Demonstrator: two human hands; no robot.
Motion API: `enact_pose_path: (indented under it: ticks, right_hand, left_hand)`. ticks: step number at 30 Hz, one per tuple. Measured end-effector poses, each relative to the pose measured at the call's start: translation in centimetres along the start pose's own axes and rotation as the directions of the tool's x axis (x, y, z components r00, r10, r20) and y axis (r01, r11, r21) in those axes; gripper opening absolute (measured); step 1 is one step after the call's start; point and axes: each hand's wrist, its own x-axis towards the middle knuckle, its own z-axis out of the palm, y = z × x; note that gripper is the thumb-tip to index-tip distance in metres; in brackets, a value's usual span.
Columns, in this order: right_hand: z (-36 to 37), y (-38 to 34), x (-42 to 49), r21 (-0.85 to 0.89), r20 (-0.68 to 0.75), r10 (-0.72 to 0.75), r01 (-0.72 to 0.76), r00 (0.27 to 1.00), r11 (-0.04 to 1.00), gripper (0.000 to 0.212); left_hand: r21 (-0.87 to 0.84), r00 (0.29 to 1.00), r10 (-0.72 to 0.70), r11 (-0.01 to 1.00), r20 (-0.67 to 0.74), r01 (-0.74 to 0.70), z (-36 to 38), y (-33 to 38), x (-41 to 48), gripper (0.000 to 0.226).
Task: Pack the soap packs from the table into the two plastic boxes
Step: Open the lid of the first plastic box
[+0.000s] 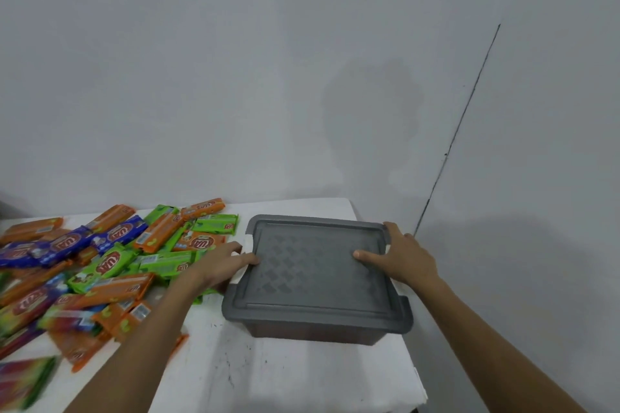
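Fingers (246,260) of the left hand (218,266) lie spread and flat, tips touching the left rim of the grey box (315,329); they grasp nothing. On the other side, the right hand (401,258) rests open on the lid (315,265), thumb laid across the patterned top and the remaining fingers hooked over the far right corner, pressing rather than clenching.

That box sits closed on the right part of the white counter (268,375), close to the counter's right edge and near its back edge by the wall (302,77). Its long sides run roughly left to right, turned slightly so the near right corner comes closest to the edge. Bare counter lies open in front of it.

Soap packs (110,261) in orange, green and blue lie heaped over the counter's left half, pointing every way. The nearest green ones reach under the left wrist, just beside the box's left wall, crowding that side.
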Motion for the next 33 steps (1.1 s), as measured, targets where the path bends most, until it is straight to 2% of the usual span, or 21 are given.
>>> enact_pose_path:
  ticks: [4, 6, 10, 12, 15, 18, 21, 23, 25, 26, 27, 29, 30, 33]
  right_hand:
    - [0.8, 1.1, -1.5, 0.267, 0.027, 0.045, -0.051, 0.999, 0.962, 0.108]
    - [1.2, 1.2, -2.1, 0.363, 0.040, 0.047, -0.058, 0.998, 0.930, 0.093]
    - [1.7, 1.2, -2.6, 0.343, -0.047, -0.009, 0.025, 0.999, 0.939, 0.061]
    - [2.0, 1.4, -2.6, 0.352, -0.094, -0.026, 0.057, 0.995, 0.934, 0.051]
    - [2.6, 1.6, -2.5, 0.332, -0.171, -0.070, 0.125, 0.983, 0.935, 0.041]
    - [3.1, 1.9, -2.4, 0.383, -0.208, -0.082, 0.158, 0.975, 0.910, 0.033]
    - [3.2, 2.5, -2.2, 0.488, -0.182, -0.095, 0.174, 0.979, 0.855, 0.031]
    - [2.9, 2.9, -2.2, 0.622, -0.113, -0.047, 0.107, 0.993, 0.775, 0.037]
    - [2.5, 3.4, -2.2, 0.799, 0.104, 0.054, -0.116, 0.993, 0.590, 0.035]
    - [2.5, 3.8, -2.2, 0.839, 0.227, 0.085, -0.239, 0.970, 0.489, 0.034]
    - [2.6, 4.1, -2.2, 0.844, 0.308, 0.099, -0.320, 0.946, 0.431, 0.035]
    - [3.1, 4.4, -2.1, 0.820, 0.347, 0.130, -0.368, 0.929, 0.438, 0.038]
    - [3.4, 4.4, -2.1, 0.811, 0.309, 0.147, -0.341, 0.940, 0.475, 0.039]
    - [3.6, 4.0, -2.4, 0.790, 0.051, 0.119, -0.113, 0.992, 0.603, 0.040]
  left_hand:
    - [-0.165, 0.999, -0.033, 0.986, 0.009, 0.034, 0.2, -0.3, -1.6, 0.028]
    - [-0.152, 1.000, -0.018, 0.988, -0.014, 0.016, 0.2, -0.4, -2.4, 0.030]
    - [-0.135, 0.998, 0.037, 0.990, -0.048, -0.043, 0.4, -1.2, -3.2, 0.034]
    - [-0.015, 0.985, 0.100, 0.995, -0.139, -0.103, 0.7, -1.8, -3.4, 0.032]
    - [0.284, 0.916, 0.255, 0.944, -0.309, -0.167, 1.8, -2.4, -3.7, 0.036]
    - [0.332, 0.893, 0.281, 0.929, -0.352, -0.161, 2.5, -2.7, -3.9, 0.040]
    - [0.137, 0.917, 0.212, 0.975, -0.338, -0.175, 2.4, -2.7, -4.4, 0.042]
    - [-0.107, 0.940, 0.122, 0.981, -0.319, -0.163, 2.5, -2.4, -5.1, 0.036]
    - [-0.432, 0.970, -0.045, 0.900, -0.237, -0.064, 2.9, -2.1, -5.9, 0.028]
    - [-0.544, 0.978, -0.106, 0.839, -0.181, -0.010, 3.0, -2.2, -6.1, 0.028]
    - [-0.589, 0.981, -0.133, 0.807, -0.140, 0.026, 3.2, -2.8, -6.0, 0.031]
    - [-0.599, 0.983, -0.145, 0.799, -0.115, 0.048, 3.5, -3.9, -5.9, 0.039]
    - [-0.609, 0.981, -0.148, 0.792, -0.123, 0.043, 3.7, -4.2, -5.8, 0.040]
    - [-0.539, 0.948, -0.096, 0.838, -0.303, -0.087, 3.7, -4.3, -5.4, 0.034]
